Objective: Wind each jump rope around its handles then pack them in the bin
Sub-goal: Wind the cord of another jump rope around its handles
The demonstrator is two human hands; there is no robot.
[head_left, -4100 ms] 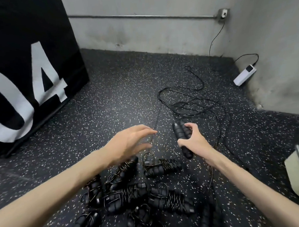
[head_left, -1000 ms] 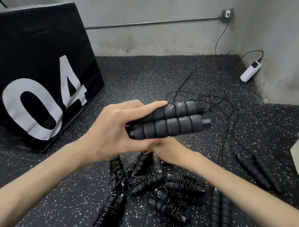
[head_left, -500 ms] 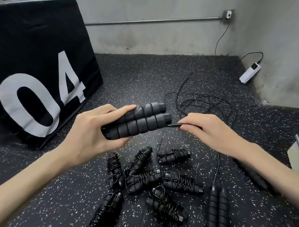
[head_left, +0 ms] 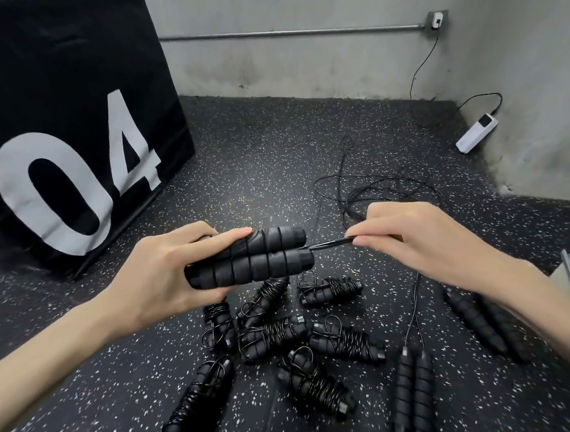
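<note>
Black foam pair of handles [head_left: 256, 259], ribbed, side by side, lying level above the floor; held in left hand [head_left: 168, 273], fingers [head_left: 225, 235] clenched round the near end. Right hand [head_left: 422, 242]: fingers pinching the thin black rope [head_left: 327, 244] just where it leaves the handle tips. Loose rope coils [head_left: 374, 192] on the speckled floor [head_left: 258, 158] beyond. Wound jump ropes [head_left: 276, 337], seven, heaped below the hands. Unwound handle pairs [head_left: 414, 396], two, to the right. Black panel marked "04" [head_left: 70, 127], left. White power strip [head_left: 476, 133] by the wall.
</note>
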